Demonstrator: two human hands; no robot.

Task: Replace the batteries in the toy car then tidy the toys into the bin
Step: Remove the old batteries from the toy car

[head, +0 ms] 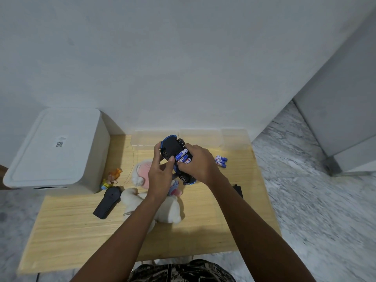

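White lidded bin (59,147) at left has a small sticker with a QR-type code on the lid; text above it too small to read. Batteries in the car (183,156) are blue and white with red lettering, brand not legible. Spare batteries (220,161) same blue/white print, unreadable, lying on the wooden table (203,224) just right of the right hand.

Toy car (175,153) is upside down, black underside up, blue body trim showing, held above the table between both hands. Battery bay open, cells seated side by side. Left hand (161,174) grips the car's left side, fingers curled over the far edge, thumb near the batteries. Right hand (198,164) wraps the car's right side, fingertips pressing at the batteries; whether it pinches one cell, cannot tell. Hands close together, both clamped on the car.

Black remote (107,202) lies on the table, left of the left forearm. White plush toy (142,198) with pink face sits under the left arm. Small orange and yellow figures (113,178) beside the bin. Small black flat piece (238,190) lies on the table right of the right forearm, possibly the battery cover. Clear plastic boxes (200,138) line the table's far edge, behind the car.
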